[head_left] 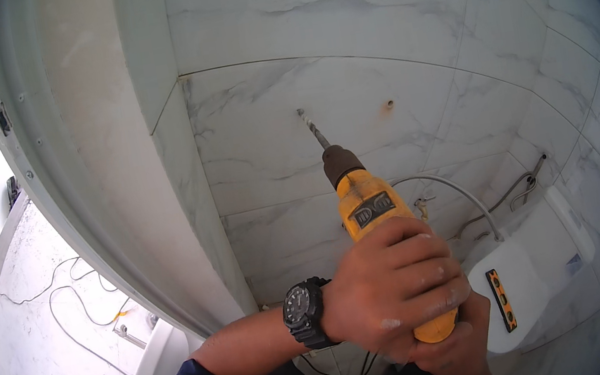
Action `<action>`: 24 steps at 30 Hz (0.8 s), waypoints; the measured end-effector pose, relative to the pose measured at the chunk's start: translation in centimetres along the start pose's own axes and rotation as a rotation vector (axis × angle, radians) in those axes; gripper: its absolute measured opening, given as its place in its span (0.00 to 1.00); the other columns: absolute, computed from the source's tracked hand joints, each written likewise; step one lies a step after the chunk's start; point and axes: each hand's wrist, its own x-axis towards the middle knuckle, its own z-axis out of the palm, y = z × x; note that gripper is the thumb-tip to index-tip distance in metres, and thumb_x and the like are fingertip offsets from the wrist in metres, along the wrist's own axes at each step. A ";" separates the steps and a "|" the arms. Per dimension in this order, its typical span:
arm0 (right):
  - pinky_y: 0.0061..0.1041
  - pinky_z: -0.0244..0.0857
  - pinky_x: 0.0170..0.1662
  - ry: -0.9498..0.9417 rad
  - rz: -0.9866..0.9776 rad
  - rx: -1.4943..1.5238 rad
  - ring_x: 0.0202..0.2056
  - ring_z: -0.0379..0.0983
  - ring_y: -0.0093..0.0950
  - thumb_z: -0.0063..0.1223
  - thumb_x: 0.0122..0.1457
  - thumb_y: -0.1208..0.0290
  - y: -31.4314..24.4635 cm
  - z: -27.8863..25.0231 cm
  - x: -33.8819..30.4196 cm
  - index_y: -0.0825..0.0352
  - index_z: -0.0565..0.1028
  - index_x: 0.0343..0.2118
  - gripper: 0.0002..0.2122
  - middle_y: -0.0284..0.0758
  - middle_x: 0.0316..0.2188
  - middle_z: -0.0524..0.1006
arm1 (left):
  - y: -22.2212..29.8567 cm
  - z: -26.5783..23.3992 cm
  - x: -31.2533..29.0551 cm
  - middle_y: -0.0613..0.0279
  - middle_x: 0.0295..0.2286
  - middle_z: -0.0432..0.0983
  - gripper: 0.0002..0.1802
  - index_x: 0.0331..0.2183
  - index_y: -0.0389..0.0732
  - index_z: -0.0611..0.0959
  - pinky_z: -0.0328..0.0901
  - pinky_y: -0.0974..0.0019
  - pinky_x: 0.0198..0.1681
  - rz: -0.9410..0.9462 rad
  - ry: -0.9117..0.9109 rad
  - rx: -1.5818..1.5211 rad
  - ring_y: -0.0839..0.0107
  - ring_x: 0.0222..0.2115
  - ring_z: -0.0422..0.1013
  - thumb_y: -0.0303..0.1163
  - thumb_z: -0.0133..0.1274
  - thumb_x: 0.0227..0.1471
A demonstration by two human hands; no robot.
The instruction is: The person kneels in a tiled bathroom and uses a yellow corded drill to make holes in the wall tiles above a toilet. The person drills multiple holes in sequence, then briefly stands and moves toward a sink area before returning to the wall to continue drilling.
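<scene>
A yellow power drill (pixel 366 197) with a dark chuck points up at the marble-patterned tile wall (pixel 272 160). Its spiral bit (pixel 314 129) meets the tile at a small mark, and how deep it sits I cannot tell. My left hand (pixel 401 277), with a black watch (pixel 304 315) on the wrist, is closed over the drill's body. Lower down, my right hand (pixel 459 351) wraps round the handle end, partly hidden behind the left. To the right of the bit is a drilled hole (pixel 390 104) with reddish dust below it.
A spirit level (pixel 502 301) lies on a white toilet (pixel 512 264) at the right. A grey hose (pixel 466 192) and pipe fittings run along the wall. At the left stands a door frame (pixel 77 215); beyond it are cables (pixel 59 304) and a white basin (pixel 158 359).
</scene>
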 end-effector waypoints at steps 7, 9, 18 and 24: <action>0.32 0.79 0.47 0.033 0.043 0.030 0.47 0.83 0.31 0.67 0.57 0.60 1.0 0.6 -1.1 0.72 0.74 0.53 0.26 0.38 0.46 0.81 | 0.2 -0.4 -0.1 0.63 0.33 0.84 0.17 0.35 0.42 0.88 0.74 0.58 0.43 -0.003 0.001 -0.004 0.63 0.36 0.82 0.45 0.65 0.50; 0.32 0.79 0.47 0.039 0.045 0.033 0.47 0.83 0.31 0.67 0.57 0.60 1.2 0.6 -1.1 0.72 0.74 0.53 0.26 0.38 0.45 0.82 | 0.3 -0.5 0.0 0.62 0.33 0.84 0.18 0.35 0.41 0.88 0.74 0.58 0.43 -0.008 -0.007 -0.002 0.63 0.36 0.82 0.45 0.65 0.50; 0.33 0.80 0.46 0.021 0.016 0.029 0.46 0.84 0.31 0.66 0.58 0.57 -0.4 0.2 -0.5 0.73 0.74 0.52 0.26 0.39 0.43 0.82 | 0.1 -0.7 0.3 0.59 0.34 0.84 0.19 0.35 0.39 0.88 0.74 0.58 0.43 0.009 0.004 -0.027 0.61 0.36 0.82 0.46 0.67 0.49; 0.34 0.80 0.46 -0.030 -0.013 -0.004 0.46 0.84 0.31 0.66 0.60 0.58 -0.5 0.0 -0.4 0.72 0.74 0.52 0.25 0.39 0.43 0.82 | -0.1 -0.7 0.2 0.58 0.34 0.84 0.19 0.36 0.40 0.88 0.73 0.57 0.44 0.005 0.001 -0.026 0.62 0.37 0.82 0.46 0.66 0.49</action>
